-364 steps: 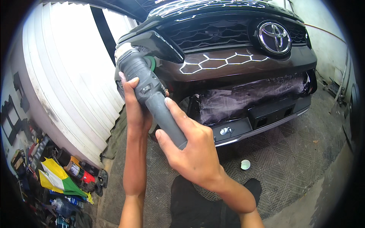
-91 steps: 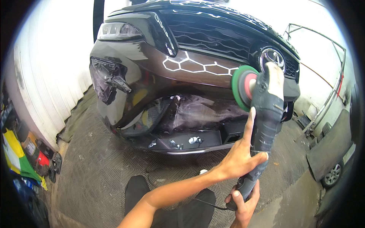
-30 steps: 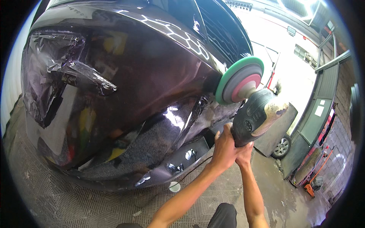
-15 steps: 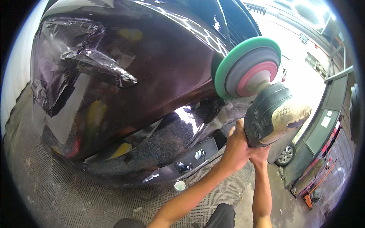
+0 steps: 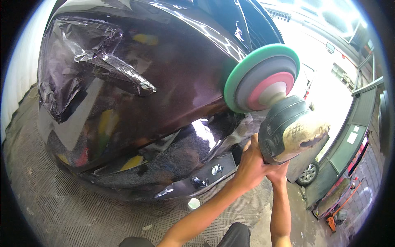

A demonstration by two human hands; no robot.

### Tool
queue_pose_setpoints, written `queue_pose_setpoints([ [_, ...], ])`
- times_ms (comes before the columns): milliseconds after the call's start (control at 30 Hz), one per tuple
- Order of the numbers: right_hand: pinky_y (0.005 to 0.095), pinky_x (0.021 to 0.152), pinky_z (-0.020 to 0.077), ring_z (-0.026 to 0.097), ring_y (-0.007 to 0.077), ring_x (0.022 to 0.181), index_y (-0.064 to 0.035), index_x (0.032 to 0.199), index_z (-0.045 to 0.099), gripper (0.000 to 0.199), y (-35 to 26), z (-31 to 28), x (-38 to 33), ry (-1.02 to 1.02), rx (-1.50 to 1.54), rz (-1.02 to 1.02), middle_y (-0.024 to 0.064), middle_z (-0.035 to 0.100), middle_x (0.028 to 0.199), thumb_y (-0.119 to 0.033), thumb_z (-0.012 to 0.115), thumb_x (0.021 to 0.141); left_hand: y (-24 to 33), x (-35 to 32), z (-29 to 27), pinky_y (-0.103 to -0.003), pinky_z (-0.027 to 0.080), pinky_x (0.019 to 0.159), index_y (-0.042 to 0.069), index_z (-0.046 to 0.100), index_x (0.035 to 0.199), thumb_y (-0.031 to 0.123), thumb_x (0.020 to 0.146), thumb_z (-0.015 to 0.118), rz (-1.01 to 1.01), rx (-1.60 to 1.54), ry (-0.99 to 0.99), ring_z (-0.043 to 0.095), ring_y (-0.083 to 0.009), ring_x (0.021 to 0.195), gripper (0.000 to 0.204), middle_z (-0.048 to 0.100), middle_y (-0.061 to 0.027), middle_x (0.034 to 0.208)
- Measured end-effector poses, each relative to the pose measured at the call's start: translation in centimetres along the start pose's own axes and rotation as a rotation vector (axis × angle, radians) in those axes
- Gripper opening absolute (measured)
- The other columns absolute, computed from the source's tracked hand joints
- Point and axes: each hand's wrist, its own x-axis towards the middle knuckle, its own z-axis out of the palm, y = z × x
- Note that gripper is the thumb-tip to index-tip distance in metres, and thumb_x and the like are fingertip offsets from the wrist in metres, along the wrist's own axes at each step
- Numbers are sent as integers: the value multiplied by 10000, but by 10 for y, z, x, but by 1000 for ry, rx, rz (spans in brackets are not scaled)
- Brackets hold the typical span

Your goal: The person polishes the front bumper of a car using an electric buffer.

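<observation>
Both my hands grip a cordless-looking polisher (image 5: 275,133) with a worn black and pale body. My left hand (image 5: 250,165) wraps its lower side, while my right hand (image 5: 278,171) closes round it underneath, partly hidden by the tool. The round backing pad, ringed pink and grey with a green foam edge (image 5: 235,84), faces the glossy dark car bumper (image 5: 185,82). It lies against or very close to the bodywork at its right; contact cannot be made out. Crumpled clear masking film (image 5: 101,53) covers the lamp area at left.
Below the bumper, a small white cup (image 5: 194,203) stands on the patterned floor (image 5: 103,220). Smears of white compound mark the lower trim (image 5: 216,168). At right are a car wheel (image 5: 307,173), a grey-green door panel (image 5: 343,144) and an orange-handled tool (image 5: 331,222).
The polisher and both my hands have shifted a little left and slightly down, nearer the bumper. The car sits slightly further right in view. My grip stays the same.
</observation>
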Motion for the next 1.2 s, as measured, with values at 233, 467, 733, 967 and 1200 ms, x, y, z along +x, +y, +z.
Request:
queue_pose_setpoints([
  [233, 473, 1159, 434, 641, 303, 1304, -25, 1327, 681, 731, -12, 8, 1, 74, -37, 149, 134, 697, 1366, -333, 938, 716, -4, 1, 13, -531, 453, 1080, -45, 398, 1426, 488, 835, 898, -146, 140, -38, 610, -477, 1242, 940, 628, -269, 1284],
  [467, 447, 1139, 468, 615, 270, 1299, 12, 1421, 577, 725, 11, 11, -10, 45, 42, 289, 140, 638, 1421, -196, 900, 806, -23, -1, 31, -731, 316, 1126, -12, 405, 1361, 474, 884, 848, -202, 227, -80, 650, -444, 1235, 812, 675, -243, 1250],
  [733, 420, 1147, 465, 578, 259, 1330, 14, 1503, 451, 837, 50, 18, -21, 98, 311, 378, 145, 561, 1483, -187, 907, 831, -50, -1, 49, -735, 336, 1107, -1, 427, 1343, 424, 871, 866, -257, 176, -114, 645, -448, 1223, 773, 661, -239, 1255],
  [967, 446, 1144, 456, 638, 281, 1277, -4, 1367, 619, 647, 61, 13, -20, 48, 62, 171, 126, 683, 1349, -230, 894, 827, -70, -3, 54, -533, 508, 963, -19, 431, 1324, 368, 839, 913, -61, 129, -11, 681, -461, 1109, 786, 678, -245, 1158],
  [1200, 501, 1141, 453, 655, 302, 1299, -74, 1291, 727, 537, 53, 0, -5, 16, -304, -34, 100, 724, 1362, -339, 846, 839, -50, 6, 44, -516, 516, 994, -21, 438, 1357, 302, 824, 929, -63, 97, -3, 649, -473, 1201, 793, 649, -284, 1275],
])
